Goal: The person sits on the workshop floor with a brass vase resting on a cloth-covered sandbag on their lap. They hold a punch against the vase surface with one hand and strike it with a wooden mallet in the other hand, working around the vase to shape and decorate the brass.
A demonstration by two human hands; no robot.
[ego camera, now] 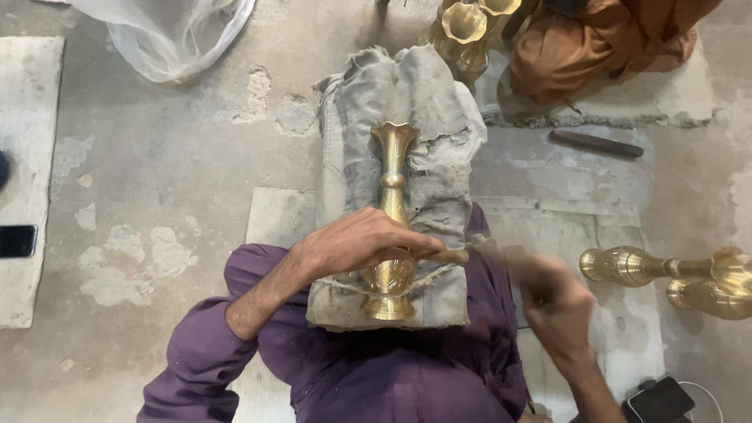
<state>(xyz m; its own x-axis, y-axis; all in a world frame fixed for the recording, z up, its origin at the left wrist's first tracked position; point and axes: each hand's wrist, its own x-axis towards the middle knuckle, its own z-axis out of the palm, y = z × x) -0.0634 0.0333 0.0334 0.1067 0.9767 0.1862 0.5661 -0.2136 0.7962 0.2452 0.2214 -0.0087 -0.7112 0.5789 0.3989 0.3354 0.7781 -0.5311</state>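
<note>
The left hand [356, 243] pins a brass vase [392, 227] on a cloth pad [439, 172], its grip closed on a chisel [442, 256]. The right hand [556, 301] is blurred, its grip closed on a tool I cannot make out.

1. The vase [393, 204] lies on the cloth pad [423, 102] over your lap.
2. Your left hand [356, 243] rests on the vase.
3. More vases [666, 274] lie to your right.
4. A phone [17, 240] lies far left.

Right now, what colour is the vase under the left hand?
Shiny golden brass, the vase shows best in the head view.
</note>
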